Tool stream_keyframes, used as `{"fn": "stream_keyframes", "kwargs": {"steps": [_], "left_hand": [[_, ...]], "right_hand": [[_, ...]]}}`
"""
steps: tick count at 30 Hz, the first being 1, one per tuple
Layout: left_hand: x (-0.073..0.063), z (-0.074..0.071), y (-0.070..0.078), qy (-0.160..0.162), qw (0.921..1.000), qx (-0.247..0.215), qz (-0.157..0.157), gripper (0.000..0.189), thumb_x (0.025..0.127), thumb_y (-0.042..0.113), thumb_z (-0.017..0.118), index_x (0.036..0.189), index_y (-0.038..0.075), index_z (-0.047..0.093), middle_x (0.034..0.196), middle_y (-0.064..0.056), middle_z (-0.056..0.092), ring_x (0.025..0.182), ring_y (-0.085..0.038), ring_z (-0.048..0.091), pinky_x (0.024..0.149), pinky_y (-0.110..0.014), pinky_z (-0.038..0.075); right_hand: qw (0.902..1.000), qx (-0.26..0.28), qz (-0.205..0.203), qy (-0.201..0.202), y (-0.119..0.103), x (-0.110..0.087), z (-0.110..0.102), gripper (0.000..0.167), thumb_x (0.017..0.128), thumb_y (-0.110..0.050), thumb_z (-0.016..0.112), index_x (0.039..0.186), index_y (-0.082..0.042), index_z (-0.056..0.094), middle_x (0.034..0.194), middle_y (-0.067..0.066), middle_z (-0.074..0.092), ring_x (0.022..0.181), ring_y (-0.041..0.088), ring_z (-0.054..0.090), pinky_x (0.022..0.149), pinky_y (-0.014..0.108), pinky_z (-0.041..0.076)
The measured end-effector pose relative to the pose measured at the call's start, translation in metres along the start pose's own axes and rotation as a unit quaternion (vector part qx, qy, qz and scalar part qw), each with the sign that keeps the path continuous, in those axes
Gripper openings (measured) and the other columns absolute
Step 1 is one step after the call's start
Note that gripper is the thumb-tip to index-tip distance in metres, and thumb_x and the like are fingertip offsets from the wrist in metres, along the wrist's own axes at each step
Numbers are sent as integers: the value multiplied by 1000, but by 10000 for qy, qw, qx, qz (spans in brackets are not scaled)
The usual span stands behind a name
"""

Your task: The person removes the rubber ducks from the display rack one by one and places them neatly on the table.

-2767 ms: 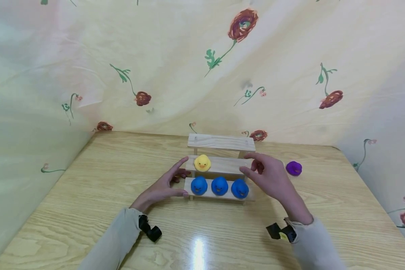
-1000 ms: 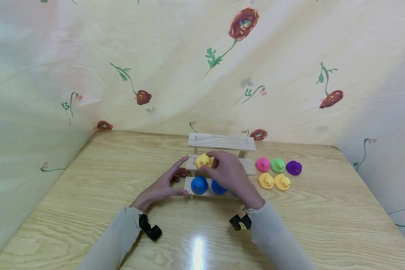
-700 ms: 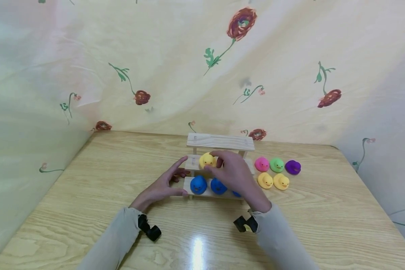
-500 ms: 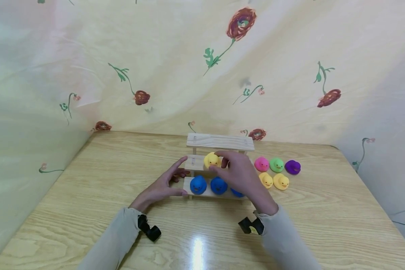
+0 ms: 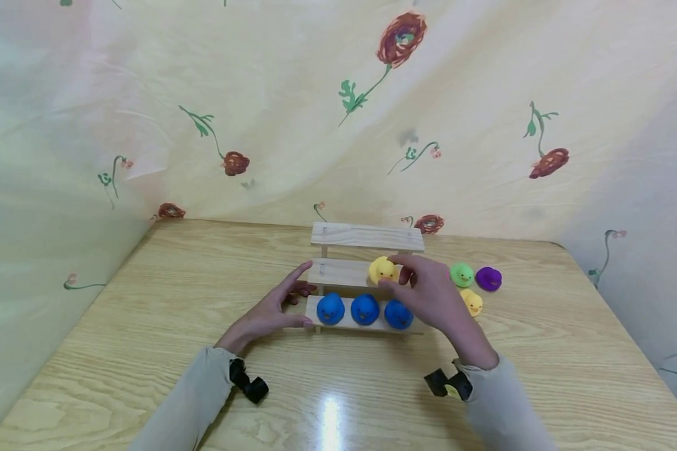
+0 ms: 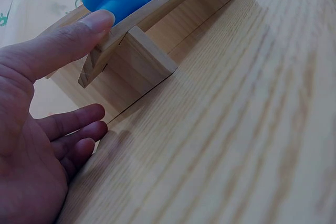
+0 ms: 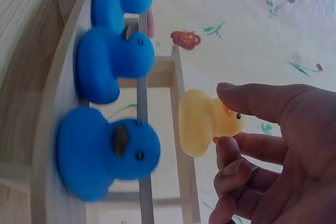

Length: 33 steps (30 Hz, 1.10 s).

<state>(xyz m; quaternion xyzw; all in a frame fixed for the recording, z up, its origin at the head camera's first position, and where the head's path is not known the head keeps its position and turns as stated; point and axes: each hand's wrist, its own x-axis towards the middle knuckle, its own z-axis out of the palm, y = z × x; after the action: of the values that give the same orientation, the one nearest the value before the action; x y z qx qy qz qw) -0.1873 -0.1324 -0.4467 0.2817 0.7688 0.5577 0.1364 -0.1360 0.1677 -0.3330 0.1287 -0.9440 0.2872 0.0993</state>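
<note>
My right hand (image 5: 431, 293) pinches a yellow rubber duck (image 5: 382, 270) by the head, toward the right part of the middle shelf (image 5: 341, 273) of a small stepped wooden rack. In the right wrist view, thumb and fingers lie on opposite sides of that duck's head (image 7: 226, 119). My left hand (image 5: 267, 310) is spread at the rack's left end. In the left wrist view, its thumb (image 6: 94, 24) touches the end of the bottom shelf (image 6: 173, 1), and the other fingers reach beside the rack's leg. Three blue rubber ducks (image 5: 365, 309) sit in a row on the bottom shelf.
Right of the rack, a green duck (image 5: 461, 275), a purple duck (image 5: 488, 279) and a yellow duck (image 5: 471, 302) sit on the wooden table (image 5: 248, 394); my right hand hides others there. The rack's top shelf (image 5: 367, 237) stands before a flowered cloth (image 5: 293, 125).
My right hand came to the yellow duck at the middle shelf's left end, took hold of it and moved it right along the shelf. The left hand stays at the rack.
</note>
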Motion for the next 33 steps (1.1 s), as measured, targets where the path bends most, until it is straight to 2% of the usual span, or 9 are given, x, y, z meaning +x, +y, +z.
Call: {"fn": "stream_keyframes", "kwargs": {"steps": [5, 16, 27, 33], "left_hand": [[0, 0, 1, 4, 10000, -22, 2, 103, 84, 18, 81, 161, 36, 14, 148, -16, 50, 136, -35, 46, 107, -46, 36], [0, 0, 0, 0, 10000, -26, -16, 103, 85, 18, 81, 161, 37, 14, 148, -16, 50, 136, -34, 45, 107, -46, 37], [0, -1, -1, -16, 10000, -43, 18, 103, 84, 19, 81, 161, 37, 14, 148, -16, 50, 136, -34, 46, 107, -46, 37], [0, -1, -1, -20, 10000, -62, -15, 103, 84, 19, 81, 161, 37, 14, 148, -16, 50, 136, -35, 46, 107, -45, 36]], "right_hand": [[9999, -57, -66, 133, 11, -6, -8, 43, 87, -20, 78, 125, -2, 68, 77, 5, 61, 67, 17, 48, 55, 22, 37], [9988, -246, 88, 414, 36, -21, -32, 40, 86, -16, 79, 121, 2, 69, 78, 6, 63, 68, 17, 47, 54, 22, 35], [9963, -507, 322, 615, 64, -32, -47, 43, 87, -19, 79, 122, 3, 68, 77, 6, 62, 65, 10, 43, 52, 23, 33], [9948, -660, 310, 705, 83, -38, -56, 39, 87, -18, 78, 118, 4, 69, 76, 4, 58, 64, 6, 42, 53, 22, 34]]}}
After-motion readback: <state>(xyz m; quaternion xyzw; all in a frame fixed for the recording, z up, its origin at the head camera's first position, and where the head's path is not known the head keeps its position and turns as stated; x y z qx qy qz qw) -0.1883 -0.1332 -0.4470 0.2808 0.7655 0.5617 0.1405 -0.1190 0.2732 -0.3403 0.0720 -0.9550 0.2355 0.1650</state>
